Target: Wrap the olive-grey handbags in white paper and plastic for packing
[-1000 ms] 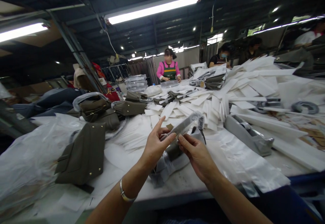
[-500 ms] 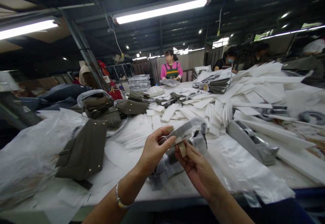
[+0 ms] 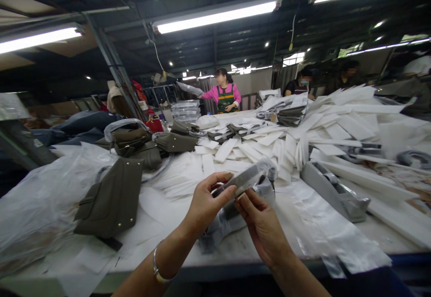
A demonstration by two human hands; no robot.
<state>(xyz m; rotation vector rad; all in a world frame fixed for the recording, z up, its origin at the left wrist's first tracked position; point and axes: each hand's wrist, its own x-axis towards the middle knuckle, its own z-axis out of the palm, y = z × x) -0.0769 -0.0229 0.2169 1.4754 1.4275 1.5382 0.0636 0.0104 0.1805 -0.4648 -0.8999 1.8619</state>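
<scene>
My left hand [image 3: 210, 196] is closed, thumb and fingers gripping the plastic-wrapped handle [image 3: 251, 175] of a handbag. My right hand [image 3: 261, 220] is closed in a pinch just under that handle, with a small pale strip [image 3: 241, 196] showing at its fingertips; most of the strip is hidden. Below both hands lies the handbag [image 3: 224, 223], dark and partly covered in clear and grey wrapping, resting on the table [image 3: 222, 254]. The hands hide much of its body.
An olive handbag [image 3: 109, 198] stands to the left beside crumpled plastic sheeting [image 3: 43, 198]. White foam sheets [image 3: 357, 121] are heaped at the back and right. A grey wrapped bag [image 3: 332, 189] and clear plastic bags [image 3: 336, 225] lie to the right. A co-worker [image 3: 224, 95] stands across the table.
The beige strip that hung below the handle is now mostly out of sight at my right fingertips. Across the table, the co-worker has stretched an arm out sideways with a plastic-wrapped item.
</scene>
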